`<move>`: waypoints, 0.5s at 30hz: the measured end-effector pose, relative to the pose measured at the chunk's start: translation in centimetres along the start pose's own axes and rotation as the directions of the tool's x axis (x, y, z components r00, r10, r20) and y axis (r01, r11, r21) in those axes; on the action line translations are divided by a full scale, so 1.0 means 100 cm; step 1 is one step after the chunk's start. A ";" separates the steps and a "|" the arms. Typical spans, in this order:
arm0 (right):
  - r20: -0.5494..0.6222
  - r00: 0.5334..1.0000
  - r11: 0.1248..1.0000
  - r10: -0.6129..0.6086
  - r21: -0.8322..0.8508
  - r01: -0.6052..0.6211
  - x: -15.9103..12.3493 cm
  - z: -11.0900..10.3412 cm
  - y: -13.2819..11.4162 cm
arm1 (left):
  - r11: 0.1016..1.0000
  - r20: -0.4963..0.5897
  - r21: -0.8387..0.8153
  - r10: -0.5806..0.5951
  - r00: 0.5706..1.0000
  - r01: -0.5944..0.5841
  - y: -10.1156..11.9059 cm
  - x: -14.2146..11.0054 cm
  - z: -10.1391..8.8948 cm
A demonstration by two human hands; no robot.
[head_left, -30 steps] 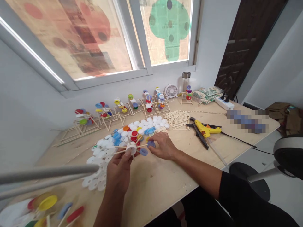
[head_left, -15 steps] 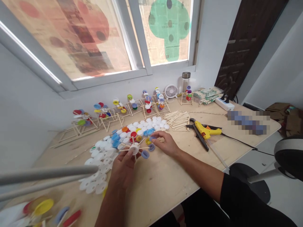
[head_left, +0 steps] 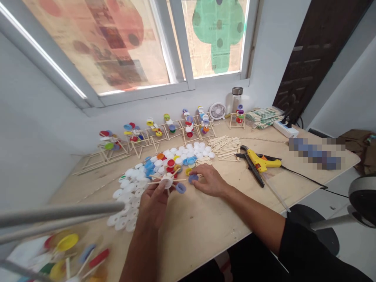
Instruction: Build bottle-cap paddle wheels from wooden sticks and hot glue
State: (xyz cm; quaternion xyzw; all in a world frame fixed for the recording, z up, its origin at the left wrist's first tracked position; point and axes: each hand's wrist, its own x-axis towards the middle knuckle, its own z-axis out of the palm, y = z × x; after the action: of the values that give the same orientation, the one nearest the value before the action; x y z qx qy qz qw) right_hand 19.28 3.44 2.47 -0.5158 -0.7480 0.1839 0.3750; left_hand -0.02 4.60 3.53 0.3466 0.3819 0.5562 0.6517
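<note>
Pale plywood bench [head_left: 188,239] lies nearest. The left hand [head_left: 154,201] has closed fingers around a white cap hub [head_left: 167,181] spiked with wooden sticks; the right hand [head_left: 210,181] rests spread fingers on a blue bottle cap [head_left: 193,178]. White caps [head_left: 129,197] spread left, a yellow glue gun [head_left: 260,163] right.

My left fingers [head_left: 158,187] pinch one round white plastic cap [head_left: 167,182] set with wooden sticks, my right fingers [head_left: 199,172] rest by one blue plastic bottle cap [head_left: 193,178], a second blue plastic bottle cap [head_left: 181,188] lies between them, and seven wooden-stick frames hung with coloured caps [head_left: 189,127] stand beyond my fingertips.
</note>
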 end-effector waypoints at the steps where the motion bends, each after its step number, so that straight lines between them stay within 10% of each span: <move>1: 0.014 1.000 1.000 -0.015 -0.009 0.015 -0.001 0.000 0.001 | 1.000 0.002 0.000 0.009 1.000 -0.009 -0.001 0.000 0.000; 15: 0.124 0.979 0.981 -0.161 -0.085 0.172 -0.004 0.002 0.003 | 0.999 -0.025 -0.018 0.033 0.999 -0.034 -0.003 -0.002 -0.001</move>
State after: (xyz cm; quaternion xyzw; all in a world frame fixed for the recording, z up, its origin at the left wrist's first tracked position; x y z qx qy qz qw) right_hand 19.39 3.19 1.99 -0.4569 -0.8172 0.1457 0.3198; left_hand 0.02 4.35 3.19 0.3402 0.3790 0.5747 0.6406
